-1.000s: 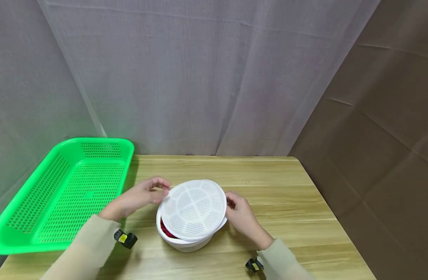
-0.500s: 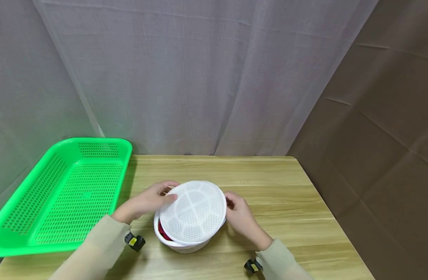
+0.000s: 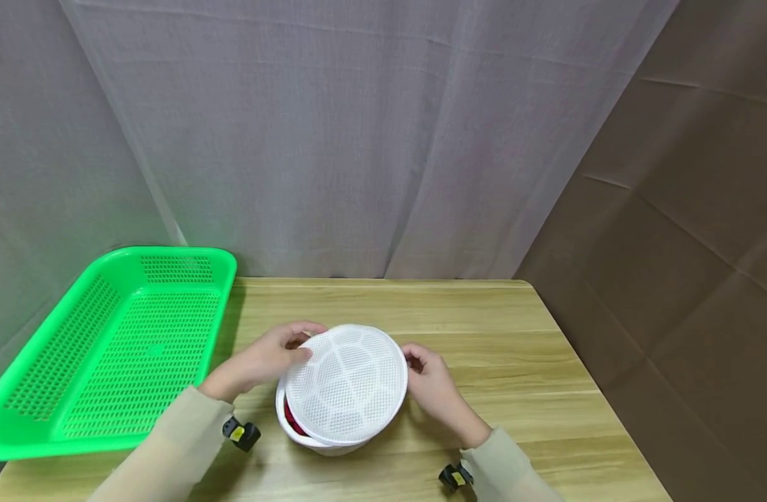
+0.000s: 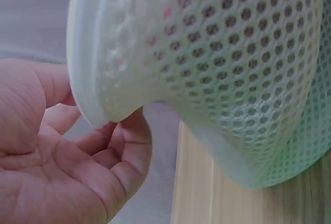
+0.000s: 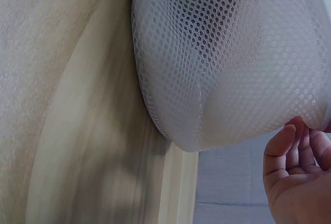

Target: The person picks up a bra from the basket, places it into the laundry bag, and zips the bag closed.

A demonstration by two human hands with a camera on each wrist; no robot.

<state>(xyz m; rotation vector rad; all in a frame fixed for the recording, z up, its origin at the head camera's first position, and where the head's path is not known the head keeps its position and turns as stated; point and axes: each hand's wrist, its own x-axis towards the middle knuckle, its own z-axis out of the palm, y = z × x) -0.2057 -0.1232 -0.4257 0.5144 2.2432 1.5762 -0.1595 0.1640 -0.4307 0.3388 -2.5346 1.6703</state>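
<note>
A round white mesh laundry bag (image 3: pixel 346 387) sits on the wooden table, its circular top flap lying askew over the body. Through the gap at the near left shows dark red fabric (image 3: pixel 293 422). My left hand (image 3: pixel 264 361) pinches the flap's far left edge, thumb on top. In the left wrist view the fingers (image 4: pixel 135 144) curl at the white rim, and the mesh sides sag. My right hand (image 3: pixel 435 390) pinches the bag's right edge; in the right wrist view the thumb (image 5: pixel 282 144) and fingertips meet at the mesh edge.
A large green plastic basket (image 3: pixel 135 348) with perforated sides stands at the left of the table (image 3: pixel 503 390). Grey curtain (image 3: pixel 333 139) hangs behind, and a brown cloth (image 3: pixel 685 265) borders the right side. Black wrist cameras sit by both sleeves.
My left hand has moved right, from beside the flap's left edge to gripping it. The flap has shifted slightly toward the near side. My right hand has stayed at the right edge.
</note>
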